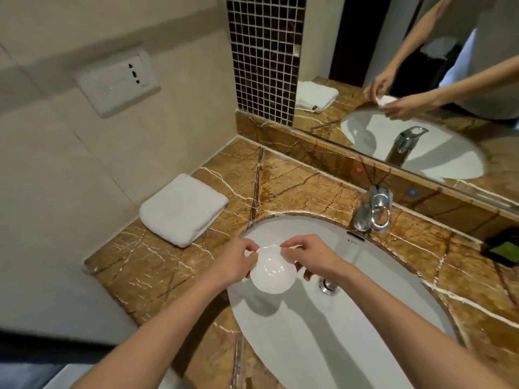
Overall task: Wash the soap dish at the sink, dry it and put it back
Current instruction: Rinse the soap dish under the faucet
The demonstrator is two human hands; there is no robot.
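Over the sink point(365, 318), soap dish point(271, 272) in left hand point(238, 259) and right hand point(314, 256) grip

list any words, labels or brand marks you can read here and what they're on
None can be read.
Sink: small dark mark below the faucet, too small.
Wall socket plate: faint marks, blurred.
Folded towel's reflection in the mirror: dark tag, unreadable.

The dark tray point(502, 245) runs off the right edge, its contents unreadable. Fingers of the left hand point(234, 261) vanish beneath the soap dish point(272, 272). Both elbows are cropped below.
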